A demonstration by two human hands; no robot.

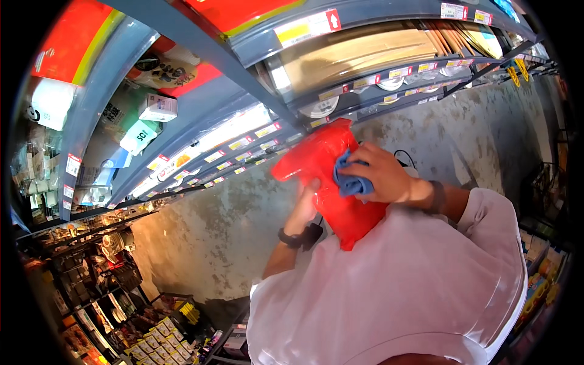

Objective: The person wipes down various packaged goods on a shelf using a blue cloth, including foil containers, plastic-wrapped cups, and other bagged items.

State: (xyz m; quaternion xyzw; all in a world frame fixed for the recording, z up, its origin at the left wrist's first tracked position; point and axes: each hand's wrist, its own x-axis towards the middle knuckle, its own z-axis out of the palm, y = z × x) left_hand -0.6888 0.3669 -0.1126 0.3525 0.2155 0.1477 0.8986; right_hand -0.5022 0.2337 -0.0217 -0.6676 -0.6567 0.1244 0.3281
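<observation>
A glossy red plastic package (pixel 326 150) is held in front of my chest, its lower corner close to my shirt. My left hand (pixel 305 205), blurred and wearing a dark wristband, grips the package from its left side, with the thumb on the front. In my right hand (pixel 381 175) is a bunched blue cloth (pixel 351 175), pressed against the package's front face. Part of the package behind the cloth and right hand is hidden, and its contents cannot be seen.
Grey metal shelves (pixel 255 86) with price tags run across the top and left. Flat brown goods (pixel 360 52) fill one shelf; a small white box (pixel 158 107) stands on another. Below is a stained concrete floor (pixel 205 232). More stocked racks (pixel 159 340) stand at lower left.
</observation>
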